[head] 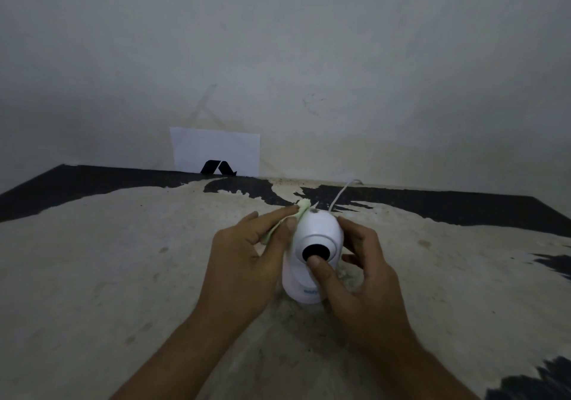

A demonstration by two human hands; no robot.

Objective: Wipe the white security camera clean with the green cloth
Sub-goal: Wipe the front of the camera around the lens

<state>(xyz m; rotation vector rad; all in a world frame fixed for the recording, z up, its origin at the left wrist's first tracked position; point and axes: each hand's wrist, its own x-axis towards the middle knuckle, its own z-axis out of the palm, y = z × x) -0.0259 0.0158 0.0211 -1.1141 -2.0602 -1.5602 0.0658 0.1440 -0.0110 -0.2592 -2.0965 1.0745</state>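
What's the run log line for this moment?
left hand: green cloth on security camera | right hand: steadying, thumb at lens | cable behind

The security camera [312,260] is white with a black round lens and a small blue mark low on its body. The cloth [301,211] is pale green. The worktop [123,260] is worn beige — ragged black patches remain along its far edge and right corners. A white cable [338,195]; a white paper [216,149] bears a black emblem.
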